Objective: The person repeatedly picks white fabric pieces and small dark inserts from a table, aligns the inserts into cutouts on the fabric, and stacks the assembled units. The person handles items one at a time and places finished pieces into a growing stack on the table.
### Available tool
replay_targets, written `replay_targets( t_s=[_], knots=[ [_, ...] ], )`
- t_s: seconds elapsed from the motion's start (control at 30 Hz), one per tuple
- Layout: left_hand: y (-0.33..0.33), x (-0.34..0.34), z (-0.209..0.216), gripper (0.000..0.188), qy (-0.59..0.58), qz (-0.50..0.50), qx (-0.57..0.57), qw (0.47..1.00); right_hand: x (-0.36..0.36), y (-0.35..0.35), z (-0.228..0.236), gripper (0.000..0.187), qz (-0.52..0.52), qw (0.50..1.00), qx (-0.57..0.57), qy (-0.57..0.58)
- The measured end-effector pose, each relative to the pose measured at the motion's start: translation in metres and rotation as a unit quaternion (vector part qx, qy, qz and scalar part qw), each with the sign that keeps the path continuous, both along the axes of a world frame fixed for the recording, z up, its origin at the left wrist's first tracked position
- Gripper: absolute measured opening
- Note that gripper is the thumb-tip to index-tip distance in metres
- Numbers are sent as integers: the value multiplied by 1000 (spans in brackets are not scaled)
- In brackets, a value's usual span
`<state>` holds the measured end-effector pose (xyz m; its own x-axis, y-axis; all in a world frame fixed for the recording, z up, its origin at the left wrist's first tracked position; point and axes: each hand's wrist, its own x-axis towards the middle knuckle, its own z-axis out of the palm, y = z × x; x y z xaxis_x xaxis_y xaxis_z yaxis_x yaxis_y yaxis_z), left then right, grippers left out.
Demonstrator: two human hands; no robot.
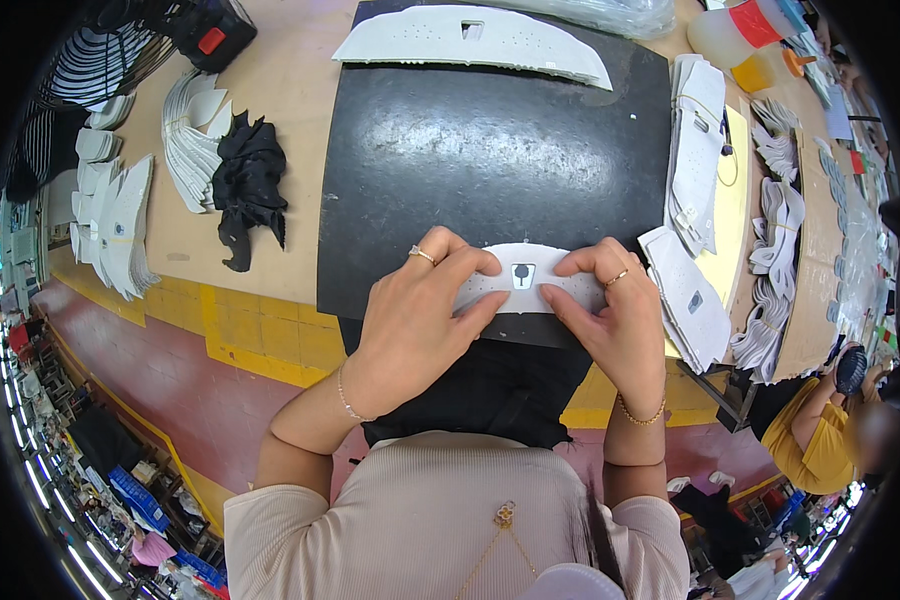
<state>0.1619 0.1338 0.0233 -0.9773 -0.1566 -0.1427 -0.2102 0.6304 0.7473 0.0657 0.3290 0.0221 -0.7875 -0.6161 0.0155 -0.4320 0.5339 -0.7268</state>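
A white curved piece with tiny punched holes is held low over the near edge of a black mat. In its middle is a small window with a dark tree-like shape inside. My left hand pinches its left part between thumb and fingers. On the other side, my right hand grips the right part the same way. Both thumbs point inward beside the window. At the mat's far edge lies a stack of similar white curved pieces.
Right of the mat are bundled white pieces and a folded white stack. Left lie a banded white bundle, crumpled black cloth and more white stacks. A fan stands far left; a co-worker in yellow is at right.
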Motion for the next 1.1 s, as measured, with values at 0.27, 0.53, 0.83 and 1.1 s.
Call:
replay_targets(
  t_s=[0.27,0.53,0.83,1.1],
  knots=[
    [-1,-1,-1,21,5,-3,-4,1000,0,0,-1,23,2,1000,3,1],
    [0,-1,-1,22,8,-1,1,1000,0,-1,0,22,-2,1000,7,4],
    [1,-2,-1,22,13,-1,-4,1000,0,-2,1,21,4,1000,20,9],
    [8,1,4,22,18,0,-59,998,1,0,-2,20,29,998,33,41]
  ],
)
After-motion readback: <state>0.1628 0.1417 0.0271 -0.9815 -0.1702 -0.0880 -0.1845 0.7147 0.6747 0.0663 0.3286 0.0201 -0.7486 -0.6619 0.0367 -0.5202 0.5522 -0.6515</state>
